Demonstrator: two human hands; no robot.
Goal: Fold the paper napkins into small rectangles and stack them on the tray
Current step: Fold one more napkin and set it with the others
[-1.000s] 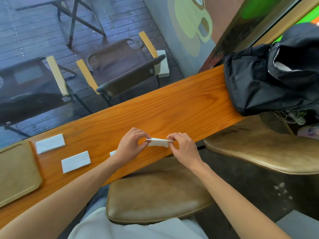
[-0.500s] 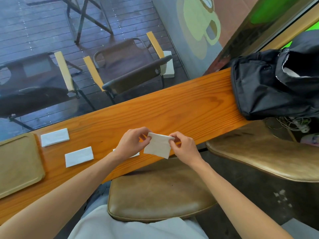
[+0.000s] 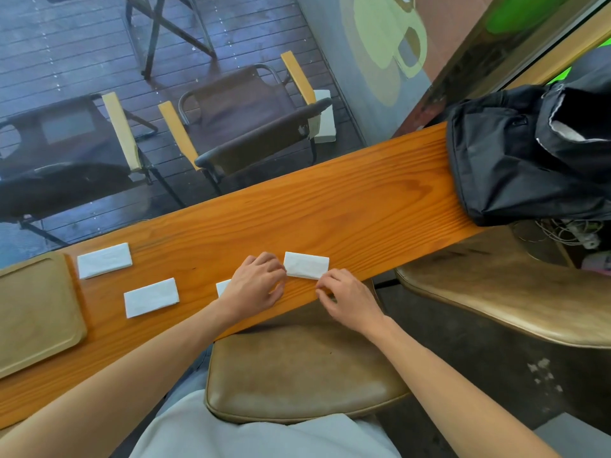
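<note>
While our left hand (image 3: 256, 284) lies flat-ish on the counter (image 3: 363, 206), fingertips touching the left end of the folded napkin (image 3: 305, 265), our right hand (image 3: 347, 297) has thumb and forefinger pinched at the napkin's near right corner. The left looks to be pressing, not gripping; fingers lightly curled, nothing enclosed.

The napkin sits flat near the counter's near edge, about mid-length, already a small rectangle. It looks close to done, likely needing only a crease press.

Handling, as we judge it: very light, soft, limp, no stiffness beyond the layered fold. It will spring open if released too early and will slide on the varnished wood under any sideways push. It tears easily if pinched and dragged. Best hold: pinch across the folded edge at a short end, all layers between thumb and forefinger, then lift rather than drag.

Outward: a third napkin (image 3: 223, 287) peeks out just left of our left hand, mostly hidden under it. Further left, two more folded rectangles lie apart on the counter, one (image 3: 151, 297) near the near edge, one (image 3: 104, 260) toward the far edge beside the tray (image 3: 36, 319). The tray sits at the counter's left end and shows no napkins on it, so stacking is not started. A black bag (image 3: 529, 153) rests on the counter's right end, well clear.
</note>
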